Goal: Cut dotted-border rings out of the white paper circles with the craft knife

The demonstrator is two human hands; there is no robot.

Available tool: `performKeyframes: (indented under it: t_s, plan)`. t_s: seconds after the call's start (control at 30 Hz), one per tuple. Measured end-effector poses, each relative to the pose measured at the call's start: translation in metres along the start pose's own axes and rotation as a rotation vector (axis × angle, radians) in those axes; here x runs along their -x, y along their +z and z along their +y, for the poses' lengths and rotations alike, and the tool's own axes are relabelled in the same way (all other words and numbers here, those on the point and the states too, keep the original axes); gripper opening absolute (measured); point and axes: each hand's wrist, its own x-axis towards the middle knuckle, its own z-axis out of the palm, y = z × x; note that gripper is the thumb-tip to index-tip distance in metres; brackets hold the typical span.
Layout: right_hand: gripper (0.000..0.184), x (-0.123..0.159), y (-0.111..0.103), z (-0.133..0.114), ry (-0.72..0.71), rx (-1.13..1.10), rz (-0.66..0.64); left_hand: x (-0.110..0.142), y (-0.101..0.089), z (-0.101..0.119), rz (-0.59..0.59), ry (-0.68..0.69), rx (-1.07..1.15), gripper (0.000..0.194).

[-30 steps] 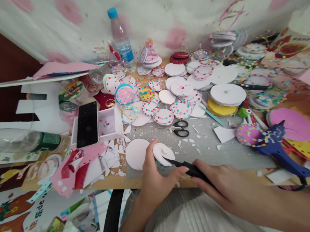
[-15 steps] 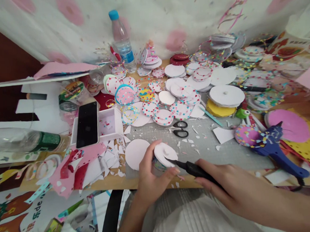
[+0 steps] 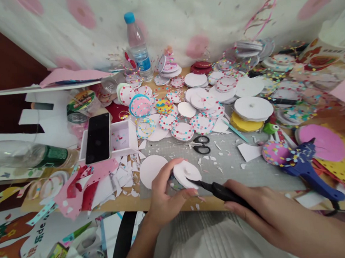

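My left hand [image 3: 167,197] grips a small white disc [image 3: 182,171] by its edges, tilted above the front of the grey cutting mat. A small raised lump shows near the middle of the disc. Colourful decoration is partly visible beneath it. In my right hand [image 3: 260,205] is a black-handled knife [image 3: 223,191], its narrow dark tip against the disc's face near the right edge. A flat white circle [image 3: 153,171] lies just left of the disc, partly behind my left fingers. Black-handled scissors [image 3: 202,144] rest farther back on the mat [image 3: 230,166].
Many decorated discs [image 3: 182,131] crowd the back of the table. A blue glue gun [image 3: 307,167] lies at right, and a phone [image 3: 98,138] on a white box [image 3: 124,137] at left. Behind stands a water bottle [image 3: 140,49]. Paper scraps [image 3: 124,176] lie left of the mat.
The disc has tilted and shifted slightly right in my left hand. My right hand has moved a little right and down with the knife, whose tip stays at the disc.
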Motion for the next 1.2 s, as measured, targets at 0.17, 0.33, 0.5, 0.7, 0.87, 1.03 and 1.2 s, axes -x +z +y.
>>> performKeyframes:
  t_s: [0.17,0.33,0.5,0.7,0.87,1.03,1.2]
  plan:
    - [0.035,-0.002,0.002,-0.01,0.042,0.001,0.045,0.001,0.014,-0.002,0.111,-0.011,0.057,0.057]
    - [0.034,0.016,0.01,0.002,0.022,-0.011,0.071,-0.007,-0.009,-0.005,0.403,0.068,-0.173,0.047]
    - [0.035,0.03,0.011,0.033,0.081,0.036,0.114,-0.014,-0.052,0.006,0.002,0.069,-0.456,0.058]
    - [0.043,0.012,0.004,0.043,0.195,-0.084,0.195,-0.041,-0.038,0.028,-0.546,0.118,-0.69,0.073]
    - [0.046,0.01,0.011,0.046,0.312,-0.184,0.221,-0.072,-0.03,0.034,-0.704,0.388,-0.863,0.037]
    - [0.042,0.013,0.015,0.053,0.292,-0.185,0.187,-0.08,-0.033,0.026,-0.574,0.488,-0.903,0.033]
    - [0.047,0.013,0.015,0.057,0.284,-0.119,0.173,-0.074,-0.029,0.013,-0.456,0.376,-0.768,0.034]
